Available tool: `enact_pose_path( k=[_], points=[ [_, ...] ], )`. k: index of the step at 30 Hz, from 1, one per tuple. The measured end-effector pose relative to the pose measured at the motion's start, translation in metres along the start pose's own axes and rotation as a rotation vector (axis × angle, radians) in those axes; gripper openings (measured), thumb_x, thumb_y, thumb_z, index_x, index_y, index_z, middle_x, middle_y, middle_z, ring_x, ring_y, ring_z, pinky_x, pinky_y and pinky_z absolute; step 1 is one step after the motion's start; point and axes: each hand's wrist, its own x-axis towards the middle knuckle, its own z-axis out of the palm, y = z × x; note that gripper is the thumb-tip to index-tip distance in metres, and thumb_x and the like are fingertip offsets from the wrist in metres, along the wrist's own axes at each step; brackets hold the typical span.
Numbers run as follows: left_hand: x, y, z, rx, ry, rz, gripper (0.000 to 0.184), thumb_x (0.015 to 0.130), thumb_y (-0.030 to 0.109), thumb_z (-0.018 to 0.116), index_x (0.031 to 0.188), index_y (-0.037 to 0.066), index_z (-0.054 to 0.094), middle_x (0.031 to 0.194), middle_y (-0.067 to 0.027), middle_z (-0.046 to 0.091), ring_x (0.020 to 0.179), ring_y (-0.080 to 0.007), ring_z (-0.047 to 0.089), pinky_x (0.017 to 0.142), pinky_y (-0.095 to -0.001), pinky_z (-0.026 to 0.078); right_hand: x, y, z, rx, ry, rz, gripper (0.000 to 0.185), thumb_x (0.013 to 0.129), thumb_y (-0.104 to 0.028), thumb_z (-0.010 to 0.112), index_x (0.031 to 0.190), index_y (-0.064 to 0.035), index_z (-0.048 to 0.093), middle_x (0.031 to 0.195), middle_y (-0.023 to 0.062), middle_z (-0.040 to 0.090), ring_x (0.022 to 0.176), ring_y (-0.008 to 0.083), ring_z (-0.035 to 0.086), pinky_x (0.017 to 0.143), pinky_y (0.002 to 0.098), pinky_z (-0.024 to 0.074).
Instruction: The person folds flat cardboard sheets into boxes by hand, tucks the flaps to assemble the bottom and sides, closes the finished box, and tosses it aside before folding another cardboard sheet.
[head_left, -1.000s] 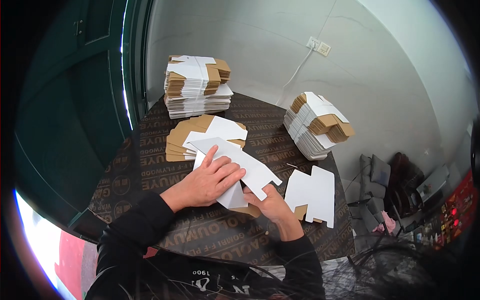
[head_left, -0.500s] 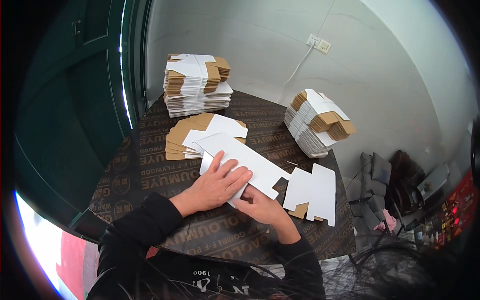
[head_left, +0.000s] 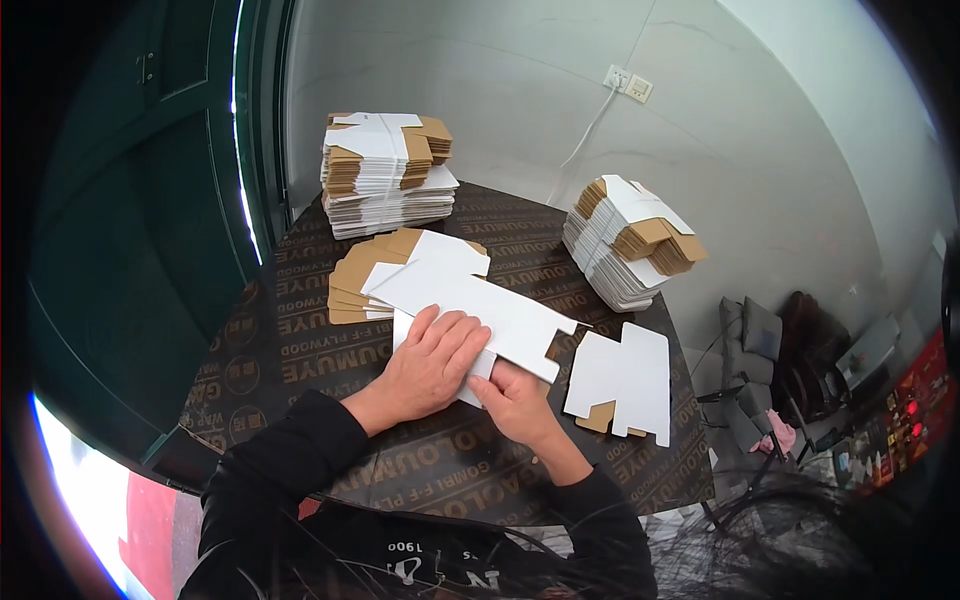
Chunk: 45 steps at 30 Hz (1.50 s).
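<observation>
A white flat carton (head_left: 500, 310) lies slanted in front of me, with another white panel below its near edge. My left hand (head_left: 437, 362) is palm down over that near edge, its fingers close together and pressed onto the white surface; its thumb is hidden. My right hand (head_left: 517, 400) grips the near right side, thumb in sight and fingers partly hidden beneath the board. Behind the carton, several flat brown-and-white cartons (head_left: 365, 275) are fanned out on the table. To the right lies a separate white carton blank (head_left: 620, 375) with a brown flap.
On the dark printed plywood table (head_left: 290, 350), a tall bundle of flat cartons (head_left: 370, 180) stands at the back left. A second strapped bundle (head_left: 630, 240) leans at the back right. Beyond are a wall with sockets (head_left: 628, 83), a green door (head_left: 150, 200) and grey chairs (head_left: 750, 350).
The carton has turned slightly, its right end coming down and nearer to me. My right hand has shifted a little up with its thumb along the edge. The view has moved slightly.
</observation>
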Motion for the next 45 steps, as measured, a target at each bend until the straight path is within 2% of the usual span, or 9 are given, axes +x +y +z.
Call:
enact_pose_path(
  k=[8, 12, 16, 22, 27, 31, 37, 41, 45],
  points=[
    [-0.006, -0.003, 0.004, 0.059, 0.006, 0.070, 0.045, 0.087, 0.013, 0.055, 0.130, 0.004, 0.045, 0.125, -0.0124, 0.052, 0.116, -0.0273, 0.049, 0.107, -0.0467, 0.031, 0.005, 0.023, -0.009, 0.605, -0.125, -0.021, 0.043, 0.081, -0.005, 0.062, 0.123, 0.0007, 0.054, 0.108, 0.0109, 0.064, 0.094, 0.0204, 0.058, 0.080, 0.0312, 0.0491],
    [-0.004, -0.015, -0.003, 0.209, -0.001, -0.017, 0.044, 0.088, 0.014, 0.055, 0.130, 0.006, 0.045, 0.126, -0.0115, 0.052, 0.117, -0.0267, 0.049, 0.108, -0.0468, 0.030, 0.008, 0.015, -0.033, 0.373, 0.015, 0.085, 0.034, 0.087, -0.005, 0.056, 0.120, 0.0023, 0.057, 0.101, 0.0146, 0.067, 0.086, 0.0218, 0.064, 0.078, 0.0272, 0.0499],
    [-0.007, -0.023, -0.001, 0.232, 0.025, -0.041, 0.043, 0.089, 0.013, 0.054, 0.130, 0.006, 0.045, 0.127, -0.0105, 0.052, 0.119, -0.0262, 0.048, 0.108, -0.0463, 0.030, 0.011, 0.007, -0.042, 1.016, -0.099, 0.145, 0.028, 0.091, -0.012, 0.054, 0.115, 0.0029, 0.059, 0.090, 0.0177, 0.067, 0.070, 0.0205, 0.063, 0.070, 0.0279, 0.0513],
    [-0.011, -0.017, 0.001, 0.228, -0.014, 0.088, 0.056, 0.083, 0.023, 0.064, 0.133, 0.005, 0.044, 0.130, -0.0125, 0.049, 0.122, -0.0285, 0.046, 0.111, -0.0513, 0.026, 0.012, 0.003, -0.032, 0.787, 0.108, 0.328, 0.025, 0.094, -0.014, 0.051, 0.110, 0.0032, 0.058, 0.082, 0.0188, 0.066, 0.063, 0.0223, 0.063, 0.063, 0.0290, 0.0516],
    [-0.001, -0.012, -0.016, -0.050, -0.195, 0.079, 0.082, 0.071, 0.035, 0.077, 0.137, 0.004, 0.039, 0.137, -0.0167, 0.043, 0.130, -0.0336, 0.040, 0.114, -0.0604, 0.018, 0.010, -0.006, -0.032, 0.851, 0.274, 0.016, 0.017, 0.094, -0.010, 0.052, 0.099, 0.0036, 0.060, 0.076, 0.0151, 0.065, 0.063, 0.0221, 0.063, 0.062, 0.0280, 0.0512],
    [-0.001, -0.022, -0.016, 0.050, 0.081, 0.035, 0.105, 0.057, 0.039, 0.084, 0.141, 0.003, 0.033, 0.143, -0.0222, 0.036, 0.137, -0.0392, 0.033, 0.112, -0.0678, 0.010, 0.003, 0.022, -0.033, 0.093, 0.226, -0.318, 0.011, 0.091, -0.004, 0.054, 0.092, 0.0046, 0.061, 0.076, 0.0125, 0.064, 0.062, 0.0212, 0.060, 0.061, 0.0279, 0.0498],
    [-0.005, -0.021, -0.015, 0.072, -0.012, -0.054, 0.092, 0.066, 0.032, 0.080, 0.139, 0.003, 0.032, 0.145, -0.0257, 0.033, 0.140, -0.0423, 0.028, 0.112, -0.0679, 0.011, 0.003, 0.011, -0.017, -0.307, 0.190, -0.610, 0.011, 0.088, -0.003, 0.058, 0.081, 0.0026, 0.063, 0.081, 0.0089, 0.065, 0.064, 0.0173, 0.061, 0.058, 0.0264, 0.0469],
    [-0.008, -0.020, -0.001, 0.139, 0.123, -0.038, 0.074, 0.074, 0.022, 0.073, 0.135, 0.003, 0.036, 0.141, -0.0265, 0.036, 0.137, -0.0436, 0.032, 0.111, -0.0673, 0.013, -0.006, 0.020, -0.018, -0.144, -0.113, -0.306, 0.017, 0.088, -0.004, 0.058, 0.101, 0.0065, 0.063, 0.085, 0.0138, 0.065, 0.070, 0.0205, 0.059, 0.068, 0.0280, 0.0488],
    [-0.012, -0.016, -0.003, 0.077, 0.037, -0.011, 0.062, 0.077, 0.016, 0.068, 0.131, 0.004, 0.039, 0.138, -0.0257, 0.038, 0.132, -0.0429, 0.035, 0.111, -0.0669, 0.015, -0.010, -0.012, -0.022, 0.215, -0.058, -0.158, 0.030, 0.087, -0.008, 0.059, 0.112, 0.0084, 0.060, 0.099, 0.0179, 0.065, 0.081, 0.0229, 0.061, 0.076, 0.0282, 0.0492]
  ],
)
